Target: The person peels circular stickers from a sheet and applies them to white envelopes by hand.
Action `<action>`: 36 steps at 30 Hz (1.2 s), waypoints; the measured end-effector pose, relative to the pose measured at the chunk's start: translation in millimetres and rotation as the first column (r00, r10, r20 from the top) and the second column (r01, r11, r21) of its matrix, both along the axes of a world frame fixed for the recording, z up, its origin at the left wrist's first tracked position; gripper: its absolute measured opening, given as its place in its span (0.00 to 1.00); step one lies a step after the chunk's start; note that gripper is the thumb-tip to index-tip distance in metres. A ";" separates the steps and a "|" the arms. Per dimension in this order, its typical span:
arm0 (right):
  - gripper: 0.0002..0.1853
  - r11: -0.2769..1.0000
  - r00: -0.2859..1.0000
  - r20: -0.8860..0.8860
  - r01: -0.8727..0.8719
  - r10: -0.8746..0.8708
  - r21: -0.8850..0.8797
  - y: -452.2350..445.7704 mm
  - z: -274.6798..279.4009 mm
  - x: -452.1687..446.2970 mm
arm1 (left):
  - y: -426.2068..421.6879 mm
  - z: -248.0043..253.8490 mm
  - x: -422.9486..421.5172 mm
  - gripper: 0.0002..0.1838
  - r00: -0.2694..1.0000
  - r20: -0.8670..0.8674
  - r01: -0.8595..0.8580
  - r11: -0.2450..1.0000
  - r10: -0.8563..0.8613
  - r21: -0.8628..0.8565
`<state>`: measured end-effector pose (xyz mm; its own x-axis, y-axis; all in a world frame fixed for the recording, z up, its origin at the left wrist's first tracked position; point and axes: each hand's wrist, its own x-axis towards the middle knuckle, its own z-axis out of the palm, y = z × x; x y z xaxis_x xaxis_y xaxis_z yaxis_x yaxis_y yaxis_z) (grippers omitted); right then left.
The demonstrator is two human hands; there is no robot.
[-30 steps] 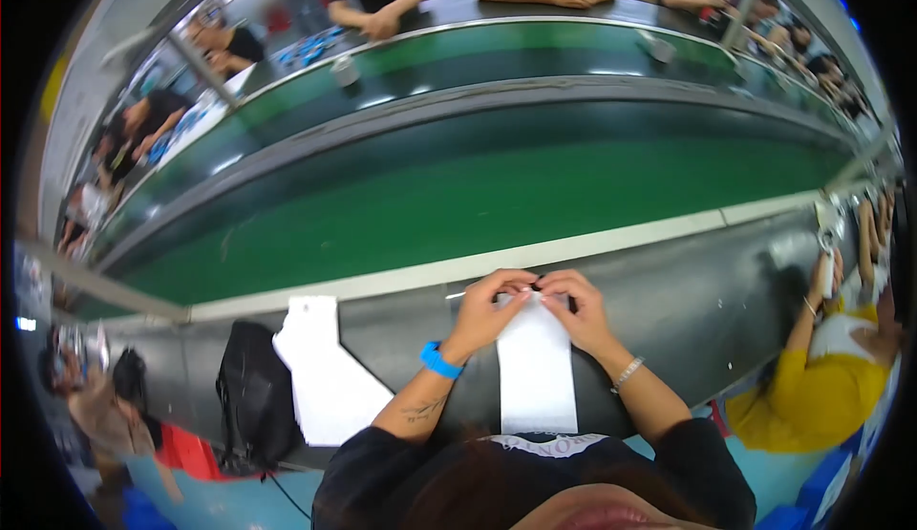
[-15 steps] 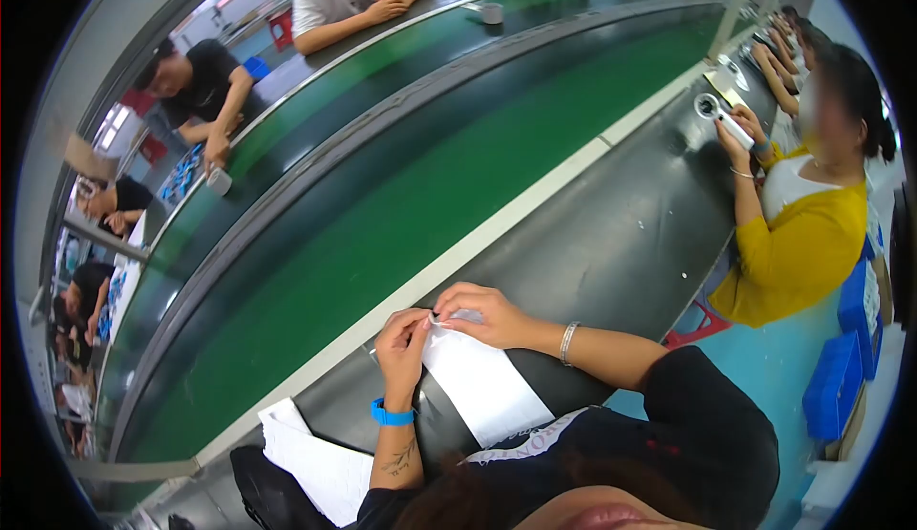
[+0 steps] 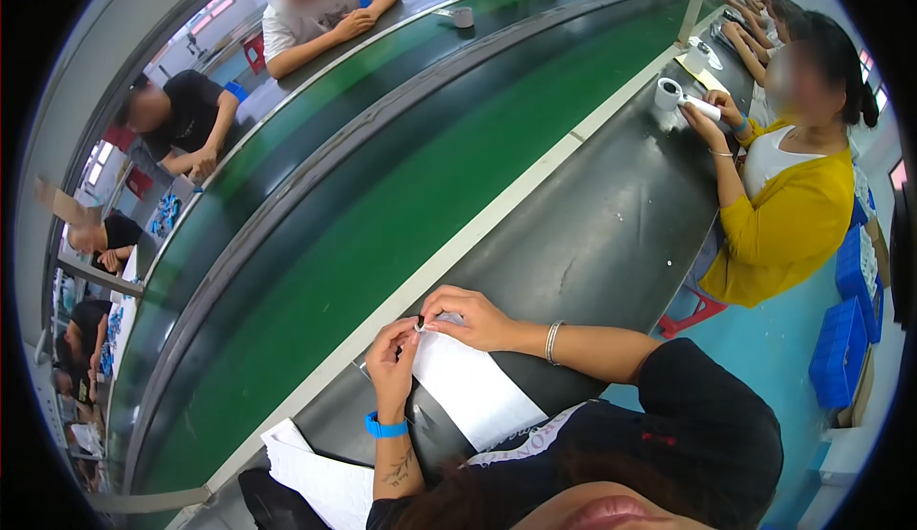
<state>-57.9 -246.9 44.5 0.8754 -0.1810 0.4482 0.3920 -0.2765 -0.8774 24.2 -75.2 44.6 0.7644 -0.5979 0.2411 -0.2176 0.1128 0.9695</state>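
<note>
Pinching the top end of a white strip [image 3: 482, 392], the left hand [image 3: 390, 356] and right hand [image 3: 475, 320] close their fingertips around it, a small dark piece [image 3: 419, 322] between them. Work appears under way, unfinished: the strip's lower length runs loose from the grip toward the chest; white sheets [image 3: 325, 484] lie left on the bench [image 3: 564, 258]. Since the earliest frame, the pinch holds while the view swings toward a co-worker [image 3: 788, 205] in yellow.

A long white sheet [image 3: 479, 389] lies slantwise on the dark table [image 3: 597, 239], its far end at the fingers of the left hand [image 3: 392, 356] and right hand [image 3: 476, 320]. Between their fingertips shows a small black piece [image 3: 419, 322], partly hidden.
</note>
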 end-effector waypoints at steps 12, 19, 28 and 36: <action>0.04 0.999 0.999 -0.015 0.037 -0.037 -0.001 -1.9 -1.3 0.6 | 0.7 -6.7 0.0 0.08 0.996 -0.084 -0.032 0.999 0.032 0.001; 0.04 0.998 0.998 -0.013 0.057 -0.057 0.006 -2.2 -4.1 1.4 | -0.2 -8.2 1.6 0.09 0.998 -0.056 -0.010 1.000 0.012 0.029; 0.04 0.998 0.998 -0.033 0.062 -0.061 0.013 -2.5 -3.6 2.9 | -0.1 -8.9 3.7 0.11 0.999 -0.033 -0.014 0.998 0.016 0.054; 0.04 0.998 0.998 -0.033 0.063 -0.062 0.011 -3.6 -4.5 3.2 | -5.0 -2.5 0.8 0.13 0.998 0.063 -0.022 0.998 0.018 0.061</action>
<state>-54.8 -250.4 40.0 0.8763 -0.2413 0.4170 0.3455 -0.2886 -0.8929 25.0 -80.1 42.1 0.7609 -0.5980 0.2520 -0.2798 0.0480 0.9588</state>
